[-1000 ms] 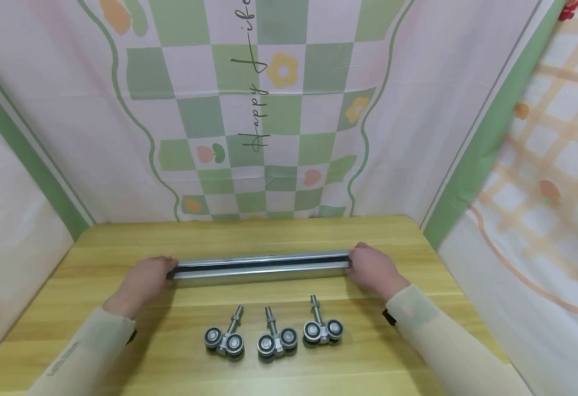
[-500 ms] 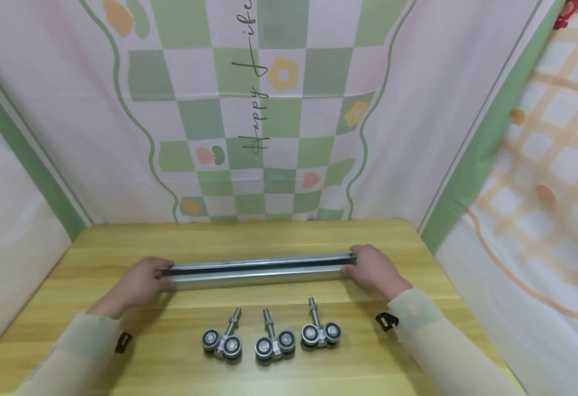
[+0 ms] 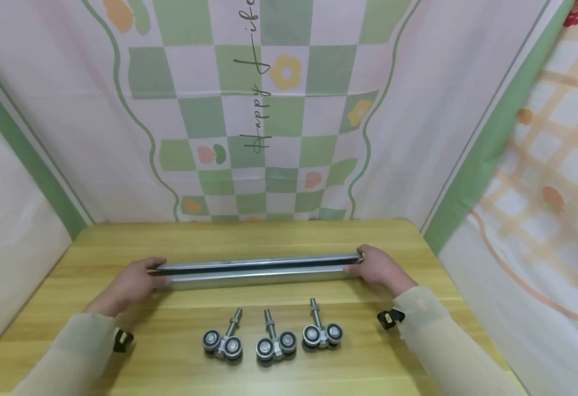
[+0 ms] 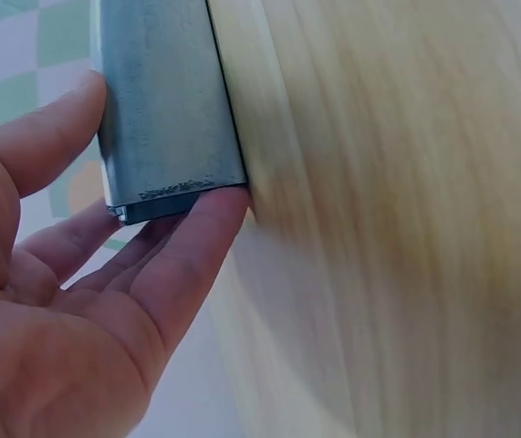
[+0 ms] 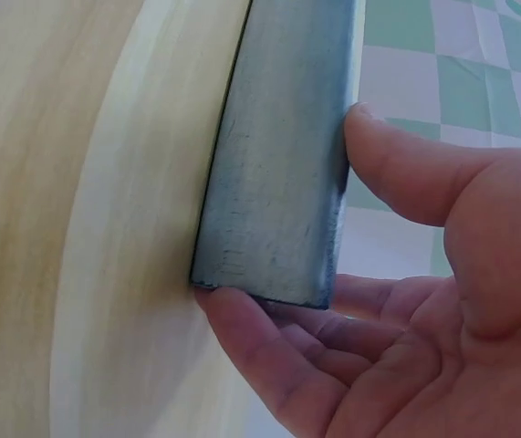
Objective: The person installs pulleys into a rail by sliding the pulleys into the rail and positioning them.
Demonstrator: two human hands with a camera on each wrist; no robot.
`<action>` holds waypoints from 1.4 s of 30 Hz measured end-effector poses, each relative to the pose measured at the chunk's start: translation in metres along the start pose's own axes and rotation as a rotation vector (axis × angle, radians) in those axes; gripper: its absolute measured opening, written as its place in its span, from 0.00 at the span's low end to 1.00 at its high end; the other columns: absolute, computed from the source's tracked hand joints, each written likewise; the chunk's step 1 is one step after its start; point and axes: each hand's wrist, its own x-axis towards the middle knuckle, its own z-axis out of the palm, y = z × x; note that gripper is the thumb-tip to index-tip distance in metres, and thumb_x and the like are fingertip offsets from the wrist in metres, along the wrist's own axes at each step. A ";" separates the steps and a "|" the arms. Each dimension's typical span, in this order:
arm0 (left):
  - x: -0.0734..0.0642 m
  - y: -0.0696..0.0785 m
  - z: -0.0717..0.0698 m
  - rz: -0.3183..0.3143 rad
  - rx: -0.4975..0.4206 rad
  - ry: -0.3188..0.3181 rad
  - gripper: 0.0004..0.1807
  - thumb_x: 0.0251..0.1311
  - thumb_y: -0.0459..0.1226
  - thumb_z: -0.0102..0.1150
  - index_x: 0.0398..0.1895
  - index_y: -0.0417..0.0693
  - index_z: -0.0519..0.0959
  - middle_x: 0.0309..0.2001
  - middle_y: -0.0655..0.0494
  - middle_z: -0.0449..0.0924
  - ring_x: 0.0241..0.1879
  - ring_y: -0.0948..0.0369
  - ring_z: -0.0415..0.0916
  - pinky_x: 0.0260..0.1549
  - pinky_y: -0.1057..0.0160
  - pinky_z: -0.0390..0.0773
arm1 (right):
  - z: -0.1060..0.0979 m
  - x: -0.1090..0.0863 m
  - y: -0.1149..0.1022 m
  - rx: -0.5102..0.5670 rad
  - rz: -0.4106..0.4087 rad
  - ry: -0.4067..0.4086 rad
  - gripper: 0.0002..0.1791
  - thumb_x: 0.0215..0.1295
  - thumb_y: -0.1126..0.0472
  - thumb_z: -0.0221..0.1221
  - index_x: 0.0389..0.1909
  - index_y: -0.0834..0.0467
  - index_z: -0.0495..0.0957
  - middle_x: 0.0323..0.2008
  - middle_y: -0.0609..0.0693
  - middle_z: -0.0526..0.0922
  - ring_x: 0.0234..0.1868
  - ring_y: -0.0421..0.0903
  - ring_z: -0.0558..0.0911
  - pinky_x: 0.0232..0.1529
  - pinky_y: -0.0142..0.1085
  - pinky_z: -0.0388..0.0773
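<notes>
A long metal channel track (image 3: 264, 279) lies across the wooden table, its dark slot facing up. At its left end my left hand (image 3: 134, 283) holds it. In the left wrist view, the thumb rests on the track's (image 4: 164, 100) upper edge and the fingers reach round the cut end. My right hand (image 3: 382, 269) holds the opposite end likewise; in the right wrist view a fingertip (image 5: 233, 306) touches the track's lower corner. Three roller trolleys with threaded bolts lie in front of the track: a left one (image 3: 233, 347), a middle one (image 3: 265, 348) and a right one (image 3: 334, 333).
The wooden table (image 3: 249, 379) meets a hanging checkered cloth (image 3: 284, 115) along its back edge. More patterned cloth (image 3: 532, 242) hangs on the right, and pale cloth (image 3: 16, 236) on the left. Both wrists wear dark straps.
Both hands have slid outward along the track, the left one further, baring more of its ends. The track and the trolleys stay about where they were.
</notes>
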 end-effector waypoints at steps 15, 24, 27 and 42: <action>0.008 -0.009 0.001 -0.011 -0.080 -0.015 0.37 0.65 0.42 0.64 0.70 0.31 0.63 0.64 0.27 0.67 0.58 0.38 0.70 0.47 0.49 0.77 | -0.001 -0.002 0.000 0.015 0.006 0.014 0.42 0.64 0.50 0.66 0.66 0.77 0.62 0.61 0.75 0.70 0.61 0.71 0.69 0.62 0.61 0.64; 0.014 -0.008 0.000 -0.017 -0.012 0.014 0.37 0.65 0.45 0.64 0.70 0.33 0.65 0.65 0.28 0.67 0.51 0.45 0.72 0.45 0.50 0.75 | 0.002 0.002 0.004 0.044 0.021 0.035 0.43 0.65 0.49 0.66 0.67 0.75 0.62 0.62 0.75 0.69 0.63 0.72 0.67 0.63 0.62 0.63; 0.015 -0.007 -0.001 -0.016 -0.010 0.016 0.37 0.65 0.45 0.64 0.70 0.33 0.65 0.64 0.29 0.68 0.47 0.48 0.73 0.41 0.53 0.76 | 0.002 0.004 0.005 0.052 0.024 0.039 0.43 0.65 0.49 0.66 0.67 0.74 0.62 0.62 0.75 0.69 0.62 0.71 0.67 0.62 0.62 0.63; 0.025 -0.006 -0.002 -0.018 -0.027 0.035 0.35 0.64 0.42 0.65 0.70 0.33 0.66 0.64 0.29 0.68 0.58 0.41 0.67 0.58 0.39 0.66 | -0.002 0.011 0.003 0.066 0.017 0.036 0.43 0.64 0.49 0.67 0.67 0.75 0.62 0.63 0.74 0.69 0.63 0.71 0.66 0.64 0.61 0.61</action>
